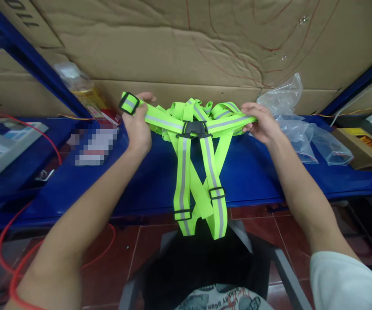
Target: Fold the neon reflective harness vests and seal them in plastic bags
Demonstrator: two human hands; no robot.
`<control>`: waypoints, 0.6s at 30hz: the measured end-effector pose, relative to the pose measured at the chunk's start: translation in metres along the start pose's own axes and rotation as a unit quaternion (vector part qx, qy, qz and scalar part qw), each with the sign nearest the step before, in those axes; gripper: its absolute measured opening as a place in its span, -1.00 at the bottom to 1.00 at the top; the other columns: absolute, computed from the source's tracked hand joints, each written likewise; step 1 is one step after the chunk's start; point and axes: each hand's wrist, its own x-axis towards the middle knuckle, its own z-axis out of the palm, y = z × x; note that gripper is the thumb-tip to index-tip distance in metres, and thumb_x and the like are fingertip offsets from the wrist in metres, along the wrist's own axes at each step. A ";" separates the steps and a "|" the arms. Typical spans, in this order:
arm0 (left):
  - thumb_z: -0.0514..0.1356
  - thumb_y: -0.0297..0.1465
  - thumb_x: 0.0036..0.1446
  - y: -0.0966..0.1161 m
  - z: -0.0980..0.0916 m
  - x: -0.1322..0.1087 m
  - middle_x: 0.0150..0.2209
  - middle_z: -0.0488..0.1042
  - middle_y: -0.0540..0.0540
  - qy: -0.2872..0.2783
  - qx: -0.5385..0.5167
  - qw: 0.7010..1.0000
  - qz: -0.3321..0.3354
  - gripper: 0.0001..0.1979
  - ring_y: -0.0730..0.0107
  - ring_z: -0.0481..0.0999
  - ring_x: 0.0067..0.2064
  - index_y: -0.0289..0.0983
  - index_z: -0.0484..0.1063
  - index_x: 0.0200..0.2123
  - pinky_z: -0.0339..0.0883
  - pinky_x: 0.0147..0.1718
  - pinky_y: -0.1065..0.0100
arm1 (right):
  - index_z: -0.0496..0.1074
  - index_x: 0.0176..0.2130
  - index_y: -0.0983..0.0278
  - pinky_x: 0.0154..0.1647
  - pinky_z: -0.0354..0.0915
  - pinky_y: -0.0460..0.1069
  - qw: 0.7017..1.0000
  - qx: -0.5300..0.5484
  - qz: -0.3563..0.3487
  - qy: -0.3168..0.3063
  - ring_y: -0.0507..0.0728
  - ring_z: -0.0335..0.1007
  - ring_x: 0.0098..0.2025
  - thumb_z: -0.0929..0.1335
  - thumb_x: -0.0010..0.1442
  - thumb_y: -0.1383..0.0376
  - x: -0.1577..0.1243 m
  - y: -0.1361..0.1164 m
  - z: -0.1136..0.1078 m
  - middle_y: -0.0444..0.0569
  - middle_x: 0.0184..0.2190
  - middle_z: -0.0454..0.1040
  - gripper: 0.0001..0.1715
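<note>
A neon yellow-green reflective harness with grey stripes is stretched between my two hands. My left hand grips its waist strap close to a black slider buckle. On the other side, my right hand pinches the strap between thumb and fingers. A black clip buckle, fastened, sits in the middle. Two shoulder straps with black sliders hang down from it past the table's front edge. Behind the buckle, more yellow-green webbing lies bunched up.
The blue table backs onto cardboard. A bottle with yellow contents stands at back left. Clear plastic bags and an open cardboard box are at right. A red hose loops at lower left. A chair armrest shows below.
</note>
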 end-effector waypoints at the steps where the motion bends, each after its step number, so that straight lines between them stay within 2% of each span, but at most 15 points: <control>1: 0.41 0.20 -0.03 0.003 0.002 -0.001 -0.24 0.62 0.02 0.008 -0.018 1.000 -0.012 -0.41 0.19 0.54 0.10 -0.08 0.51 -0.11 0.24 -0.11 0.18 | 0.47 -0.29 0.16 -0.56 0.51 -0.04 1.000 0.013 0.004 0.001 -0.05 0.16 -0.65 0.65 0.00 0.12 0.000 -0.001 0.000 -0.26 -0.56 0.36 -0.59; 5: 0.41 -0.02 -0.05 0.011 0.011 -0.007 -0.34 0.61 0.04 0.061 -0.068 0.994 -0.060 -0.57 0.18 0.62 -0.15 -0.06 0.48 -0.15 0.35 -0.13 0.14 | 0.39 -0.34 0.15 -0.37 0.66 -0.02 0.998 0.057 -0.001 -0.005 0.02 0.44 -0.52 0.72 -0.07 -0.02 -0.002 -0.004 -0.004 -0.22 -0.51 0.46 -0.39; 9: 0.34 0.03 0.00 0.006 0.008 -0.004 -0.54 0.34 0.07 0.075 -0.048 0.994 -0.068 -0.65 0.26 0.58 -0.31 -0.07 0.46 -0.31 0.37 -0.18 0.18 | 0.42 -0.27 0.14 -0.26 0.69 -0.04 0.996 0.074 -0.013 -0.057 0.14 0.72 -0.19 0.74 -0.16 -0.01 -0.009 -0.006 0.000 -0.19 -0.33 0.61 -0.34; 11: 0.28 0.14 0.05 0.000 0.003 0.000 -0.59 0.19 0.09 0.055 -0.015 0.996 -0.064 -0.57 0.31 0.55 -0.34 -0.10 0.39 -0.40 0.34 -0.18 0.20 | 0.47 -0.18 0.14 -0.17 0.69 -0.04 0.995 0.056 -0.022 -0.080 0.19 0.74 -0.02 0.73 -0.13 0.10 -0.013 -0.007 0.004 -0.17 -0.26 0.65 -0.37; 13: 0.24 0.24 0.04 -0.004 -0.003 0.003 -0.61 0.08 0.10 0.009 0.000 0.997 -0.071 -0.43 0.36 0.53 -0.35 -0.13 0.23 -0.49 0.31 -0.17 0.21 | 0.51 -0.07 0.14 -0.07 0.69 -0.01 0.994 0.027 -0.034 -0.100 0.22 0.73 0.08 0.71 -0.12 0.24 -0.017 -0.009 0.008 -0.14 -0.19 0.68 -0.35; 16: 0.31 0.27 -0.04 -0.005 -0.004 0.003 -0.61 0.07 0.09 -0.046 -0.041 0.994 -0.095 -0.27 0.41 0.50 -0.35 -0.15 -0.01 -0.55 0.35 -0.14 0.21 | 0.54 0.03 0.17 0.00 0.68 0.05 0.990 -0.004 -0.046 -0.133 0.26 0.71 0.12 0.69 -0.13 0.31 -0.020 -0.009 0.011 -0.06 -0.09 0.69 -0.28; 18: 0.35 0.22 -0.04 -0.001 0.000 -0.001 -0.62 0.10 0.09 -0.046 -0.089 0.989 -0.107 -0.25 0.41 0.45 -0.41 -0.15 -0.07 -0.56 0.42 -0.16 0.19 | 0.55 0.05 0.18 0.00 0.67 0.07 0.987 -0.012 -0.051 -0.152 0.27 0.70 0.12 0.69 -0.14 0.30 -0.021 -0.009 0.012 -0.02 -0.05 0.68 -0.26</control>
